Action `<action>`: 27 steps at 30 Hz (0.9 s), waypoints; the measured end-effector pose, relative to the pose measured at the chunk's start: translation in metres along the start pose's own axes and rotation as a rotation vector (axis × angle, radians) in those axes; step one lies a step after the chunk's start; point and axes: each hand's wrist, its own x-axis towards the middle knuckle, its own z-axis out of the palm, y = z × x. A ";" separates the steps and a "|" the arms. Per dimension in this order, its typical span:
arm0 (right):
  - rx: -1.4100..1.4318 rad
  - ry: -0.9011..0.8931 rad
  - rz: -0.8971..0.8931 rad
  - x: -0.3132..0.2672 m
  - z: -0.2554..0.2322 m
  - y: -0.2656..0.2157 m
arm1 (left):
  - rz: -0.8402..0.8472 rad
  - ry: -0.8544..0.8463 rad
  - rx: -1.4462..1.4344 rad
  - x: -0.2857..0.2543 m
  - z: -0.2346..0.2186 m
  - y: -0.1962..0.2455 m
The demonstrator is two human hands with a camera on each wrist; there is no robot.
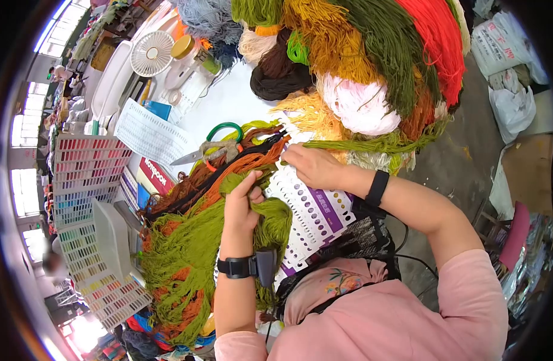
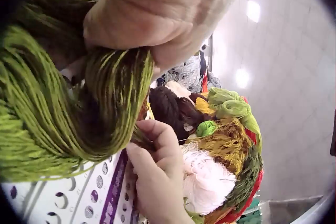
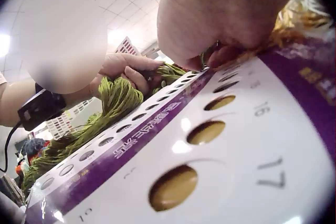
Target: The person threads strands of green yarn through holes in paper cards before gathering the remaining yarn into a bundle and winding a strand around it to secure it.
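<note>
left hand (image 1: pixel 243 204) grip: fingers and thumb curled round a bunch of olive-green yarn (image 1: pixel 270 219), holding it just above the near edge of the punched sample card (image 1: pixel 315 210). right hand (image 1: pixel 312 165) grip: fingertips pinched on a thin strand of the same green, low against the card; the right wrist view shows the pinch beside the numbered holes (image 3: pixel 207 132). the card lies on the table (image 1: pixel 228 105), partly under the yarn.

step, as judged: a strand is being separated and brought to a card hole. next move likely needs the pinched end guided through one hole while the left hand keeps the bunch clear.

outward: scissors (image 1: pixel 207 151) beyond the hands, on a spread of orange and brown yarn; a heap of mixed skeins (image 1: pixel 360 66) further back.

unclear: which hole is meant; strand end hidden under the right fingers; card print too small to read.
</note>
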 end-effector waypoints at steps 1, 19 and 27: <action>0.008 0.012 -0.002 0.000 0.000 0.000 | -0.078 -0.133 -0.185 -0.005 -0.003 0.005; 0.537 -0.048 0.085 0.018 -0.009 0.005 | -0.257 -0.405 -0.183 0.017 -0.005 -0.009; 0.962 -0.012 0.407 0.017 0.010 0.008 | -0.130 0.062 -0.244 0.000 -0.024 0.031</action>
